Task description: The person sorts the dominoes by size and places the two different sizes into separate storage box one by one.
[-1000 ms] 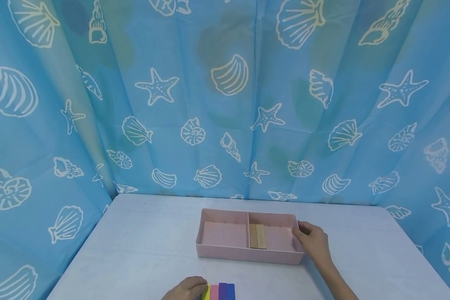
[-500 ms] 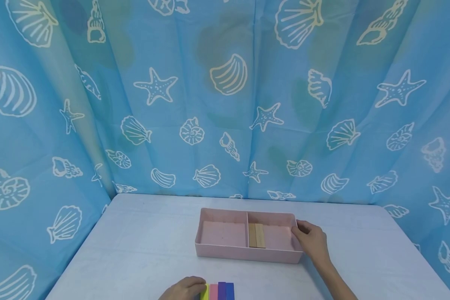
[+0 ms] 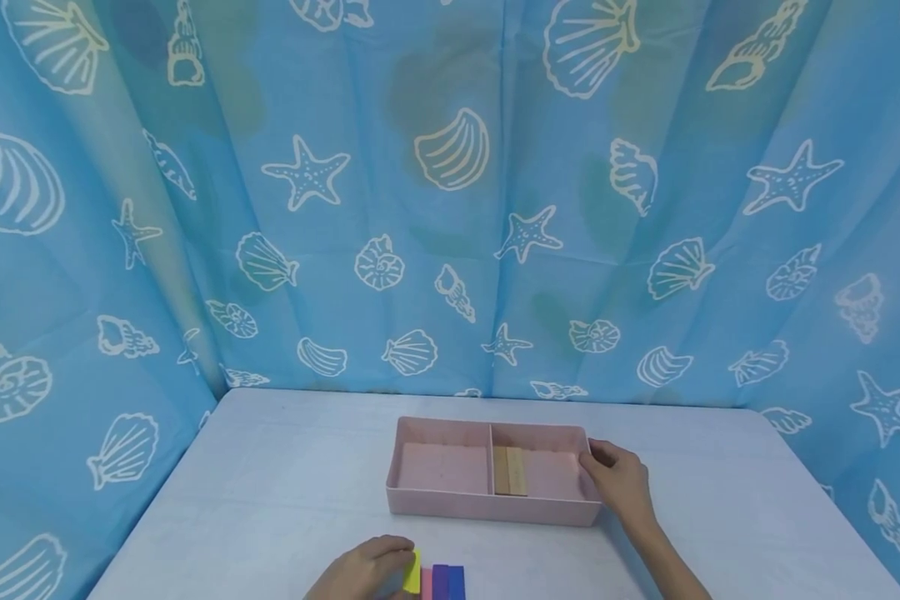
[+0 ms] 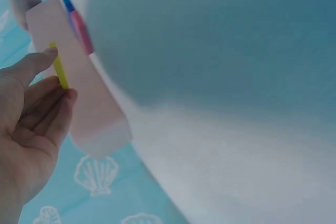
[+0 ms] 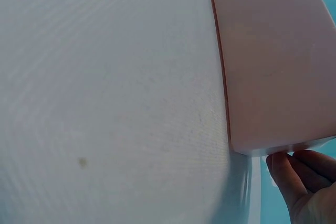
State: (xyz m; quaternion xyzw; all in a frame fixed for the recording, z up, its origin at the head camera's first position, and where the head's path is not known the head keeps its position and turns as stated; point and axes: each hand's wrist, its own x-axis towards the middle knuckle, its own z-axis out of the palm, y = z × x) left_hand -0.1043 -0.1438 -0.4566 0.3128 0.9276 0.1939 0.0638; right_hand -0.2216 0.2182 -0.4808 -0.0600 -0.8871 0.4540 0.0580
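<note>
Low in the head view, my left hand (image 3: 362, 572) pinches a yellow block (image 3: 413, 573) between thumb and fingertips. The left wrist view shows the same yellow block (image 4: 61, 72) held by its ends. Just right of it stand a pink block (image 3: 427, 585), a purple block (image 3: 441, 583) and a blue block (image 3: 457, 583), side by side. My right hand (image 3: 622, 485) grips the right end wall of a pink two-compartment box (image 3: 495, 507), thumb over the rim. Two plain wooden blocks (image 3: 516, 472) lie in the right compartment, against the divider.
A white-covered table (image 3: 285, 483) carries the box and blocks. Blue curtain (image 3: 390, 208) with white shell and starfish prints hangs behind the table and along both sides. The box's left compartment (image 3: 444, 465) shows its bare floor.
My left hand has raised the yellow block above the tops of the pink, purple and blue blocks. My right hand keeps its grip on the box; the whole view has shifted slightly.
</note>
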